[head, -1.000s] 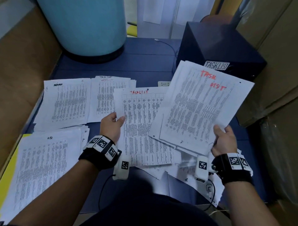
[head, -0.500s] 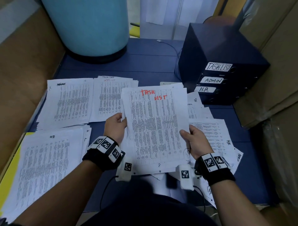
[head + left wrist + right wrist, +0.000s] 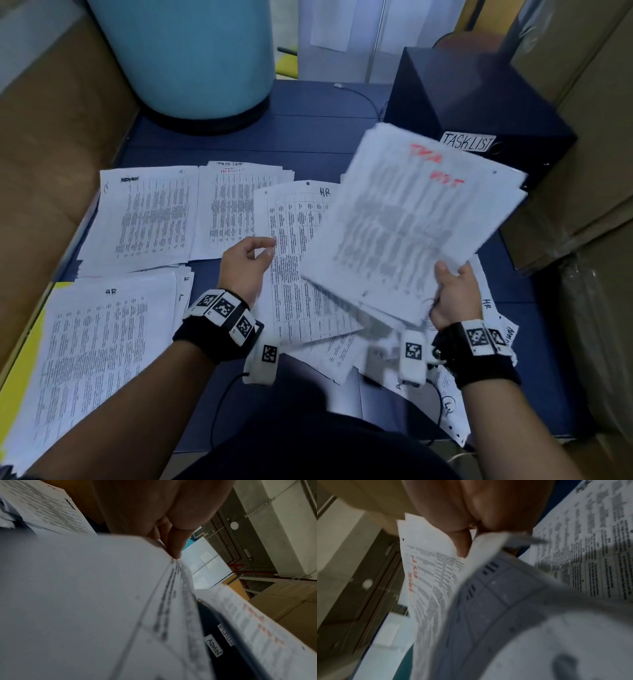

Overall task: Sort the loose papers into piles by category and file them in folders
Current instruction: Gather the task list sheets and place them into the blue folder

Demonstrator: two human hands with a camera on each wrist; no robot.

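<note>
At the far left, an HR pile (image 3: 92, 346) is seen lying on the blue table (image 3: 308, 144), with a pile marked ADMIN (image 3: 147, 212) behind it and a red-headed pile (image 3: 236, 209) just beside that. Toward the middle, the left hand (image 3: 245, 265) is held over the edge of a loose sheet marked HR (image 3: 294, 260); the fingers are loosely curled, and the wrist view shows the fingertips (image 3: 173, 547) touching that sheet's edge, though whether it is pinched cannot be told. Further right, a blurred stack headed TASK LIST in red (image 3: 407, 222) is held lifted off the table and tilted, gripped at its near corner by the right hand (image 3: 455, 294). Scattered papers (image 3: 346, 356) lie beneath it. Behind the stack stands a dark drawer box (image 3: 479, 99), its TASKLIST label (image 3: 467, 141) showing above the stack's top edge.
</note>
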